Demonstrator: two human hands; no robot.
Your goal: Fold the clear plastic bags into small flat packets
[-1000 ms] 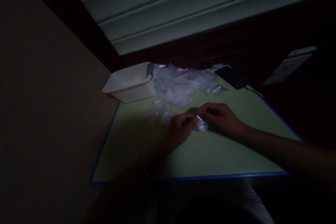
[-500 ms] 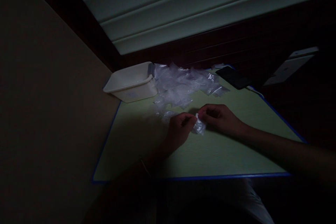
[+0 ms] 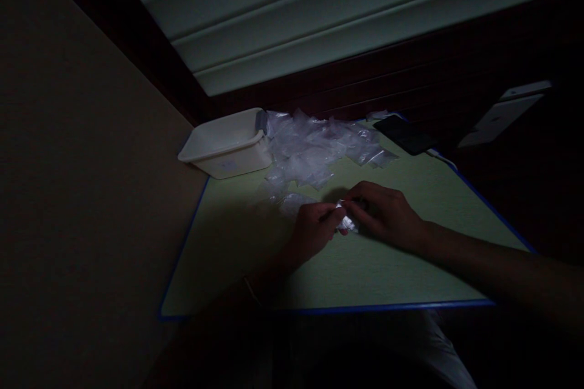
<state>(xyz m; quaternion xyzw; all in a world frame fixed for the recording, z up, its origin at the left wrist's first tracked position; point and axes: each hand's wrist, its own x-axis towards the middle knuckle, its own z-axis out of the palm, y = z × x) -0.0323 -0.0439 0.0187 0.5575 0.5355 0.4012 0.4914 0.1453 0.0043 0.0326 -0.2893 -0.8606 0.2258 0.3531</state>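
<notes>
While dim light covers most of the scene, visible near the middle of the green mat [image 3: 365, 267]: 2 bare hands meeting over 1 small clear plastic bag [image 3: 345, 222]. Left hand [image 3: 314, 232] curled, fingertips pinched on the bag's left edge. Right hand [image 3: 387, 214] reaching in from the right, fingers closed on the bag's upper right part. Bag crumpled, caught between both sets of fingertips, low over the mat; contact with the mat itself too dark to judge. Contents of the bag not discernible.

Just behind the hands, toward the far edge of the mat, a loose pile of clear plastic bags [image 3: 314, 149], spread and overlapping, with a few strays [image 3: 292, 199] lying close to the left hand. Left of the pile and touching it, a white plastic tub [image 3: 225, 144], set at the mat's far left corner, partly over the blue border. Right of the pile, near the far right corner, a dark flat phone [image 3: 404, 132] with a pale cable [image 3: 440, 157] trailing off its near end. Farther right, off the mat and in deep shadow, a pale flat object [image 3: 502, 114], tilted, kind not clear. Behind everything, a pale ribbed shutter [image 3: 319, 12] above a dark wooden frame.
</notes>
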